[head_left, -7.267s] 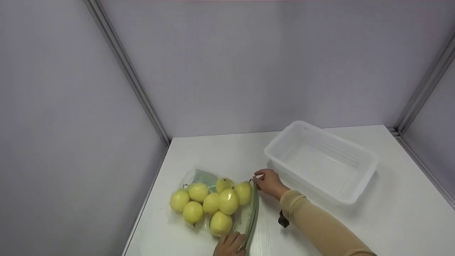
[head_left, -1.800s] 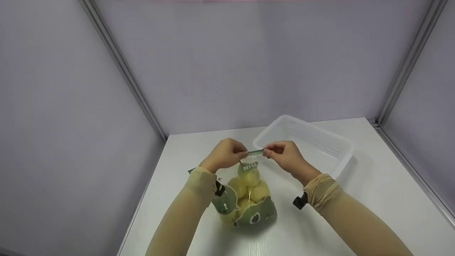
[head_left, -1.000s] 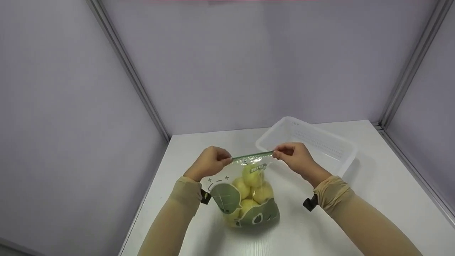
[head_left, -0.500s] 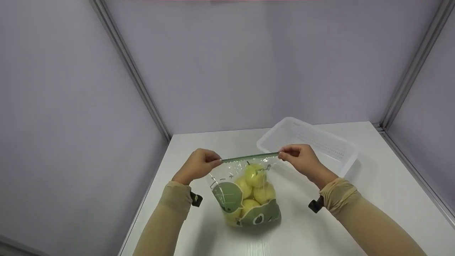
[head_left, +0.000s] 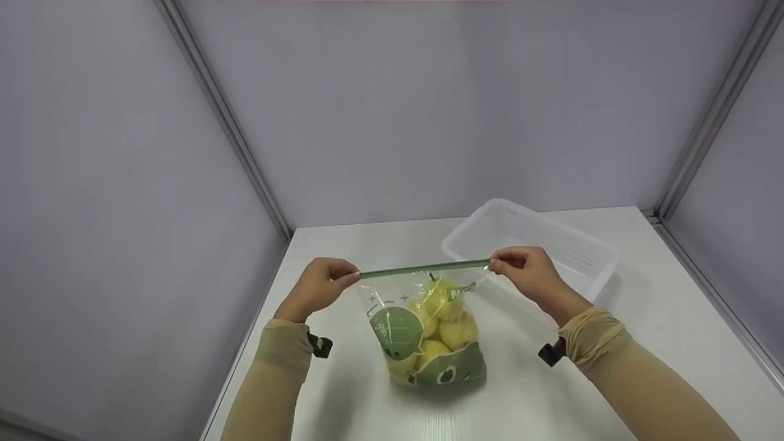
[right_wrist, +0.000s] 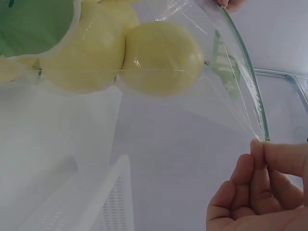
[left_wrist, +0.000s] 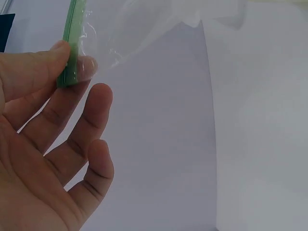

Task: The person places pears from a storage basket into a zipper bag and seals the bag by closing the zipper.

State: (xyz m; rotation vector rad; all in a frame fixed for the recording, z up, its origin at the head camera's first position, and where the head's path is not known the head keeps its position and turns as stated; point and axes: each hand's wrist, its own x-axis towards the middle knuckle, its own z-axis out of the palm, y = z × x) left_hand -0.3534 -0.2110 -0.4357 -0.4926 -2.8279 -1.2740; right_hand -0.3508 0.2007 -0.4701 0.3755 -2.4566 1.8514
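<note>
A clear zip-lock bag [head_left: 398, 334] with green print stands upright on the white table, several yellow pears [head_left: 458, 332] inside it. Its green zip strip [head_left: 422, 268] is stretched straight between both hands. At the strip's left end, my left hand [head_left: 321, 285] pinches the corner between thumb and index finger; the left wrist view shows the other fingers loosely bent, apart from the bag. The strip's right end is pinched by thumb and fingertips of my right hand [head_left: 528, 275]. In the right wrist view, pears [right_wrist: 161, 57] press against the clear film.
Behind my right hand, a white perforated plastic basket [head_left: 588, 251] sits at an angle near the table's back edge. Grey-white panels [head_left: 392, 110] enclose the table [head_left: 343, 242] at the back and both sides.
The bag lay flat earlier and now stands upright. Over the last two seconds my left hand has slid leftward along the zip strip, and my right hand has shifted slightly right.
</note>
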